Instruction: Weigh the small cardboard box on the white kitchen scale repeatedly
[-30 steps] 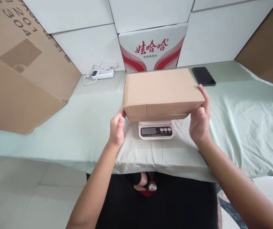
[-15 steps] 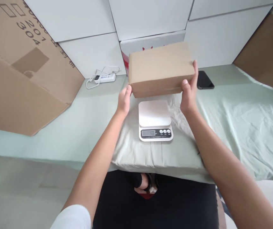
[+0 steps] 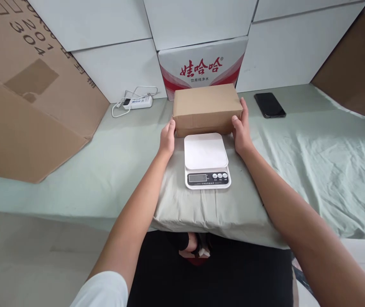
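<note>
A closed brown cardboard box is gripped at its two ends between my hands, just behind the scale. My left hand presses on its left end, thumb at the front corner. At the right end, my right hand has its thumb on the front and its fingers round the side. In front of the box stands a white digital kitchen scale with a bare platform; its display is too faint to read. Whether the box's underside touches the cloth is hidden.
A white and red carton stands behind the box. Left of it lies a white power strip with a cable; a black phone lies to the right. Large cardboard pieces flank the cloth-covered table on both sides.
The cardboard box has come down from its raised, tilted position to low behind the scale, still held by both hands. The printed carton behind it now shows.
</note>
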The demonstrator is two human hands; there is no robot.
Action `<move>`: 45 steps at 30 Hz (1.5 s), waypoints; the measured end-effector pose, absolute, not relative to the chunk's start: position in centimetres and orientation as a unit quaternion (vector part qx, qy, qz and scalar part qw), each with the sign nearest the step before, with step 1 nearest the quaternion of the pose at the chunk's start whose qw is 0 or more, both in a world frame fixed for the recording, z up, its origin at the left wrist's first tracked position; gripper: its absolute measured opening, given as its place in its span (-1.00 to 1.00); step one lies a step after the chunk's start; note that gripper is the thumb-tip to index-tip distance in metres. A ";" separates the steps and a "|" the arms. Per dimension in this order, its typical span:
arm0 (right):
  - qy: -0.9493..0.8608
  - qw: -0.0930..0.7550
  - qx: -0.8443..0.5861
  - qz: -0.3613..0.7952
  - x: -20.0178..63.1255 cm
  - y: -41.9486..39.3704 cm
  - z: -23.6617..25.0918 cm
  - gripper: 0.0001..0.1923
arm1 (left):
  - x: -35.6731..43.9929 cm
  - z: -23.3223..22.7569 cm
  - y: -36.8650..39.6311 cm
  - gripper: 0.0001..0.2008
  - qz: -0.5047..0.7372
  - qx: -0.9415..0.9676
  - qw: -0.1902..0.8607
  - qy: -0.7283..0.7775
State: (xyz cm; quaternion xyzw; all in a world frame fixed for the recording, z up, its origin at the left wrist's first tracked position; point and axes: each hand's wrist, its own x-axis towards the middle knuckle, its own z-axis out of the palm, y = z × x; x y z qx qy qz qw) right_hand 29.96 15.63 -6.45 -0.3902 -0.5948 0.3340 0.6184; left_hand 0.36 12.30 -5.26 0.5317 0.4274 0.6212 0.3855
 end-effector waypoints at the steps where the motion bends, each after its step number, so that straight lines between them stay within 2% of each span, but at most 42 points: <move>1: -0.595 0.616 -0.391 0.337 30.1 15.8 -6.6 0.17 | 0.4 -5.3 12.3 -0.13 0.619 0.534 0.385 0.429; 12: -0.581 0.619 -0.398 0.348 30.1 16.6 -7.2 0.23 | 0.4 -5.2 12.3 -0.11 0.626 0.531 0.385 0.422; 20: -0.557 0.620 -0.405 0.377 31.0 16.4 -7.4 0.18 | 0.4 -5.5 12.2 -0.08 0.621 0.526 0.387 0.433; 25: -0.564 0.609 -0.403 0.385 30.9 15.9 -7.1 0.25 | 0.4 -5.4 12.2 -0.06 0.619 0.531 0.386 0.432; 33: -0.646 0.558 -0.392 0.344 31.0 14.1 -5.4 0.02 | 0.3 -5.4 12.2 -0.08 0.593 0.548 0.374 0.457; 45: -0.648 0.557 -0.399 0.332 31.2 14.8 -6.2 0.05 | 0.2 -6.2 12.9 -0.10 0.592 0.546 0.379 0.455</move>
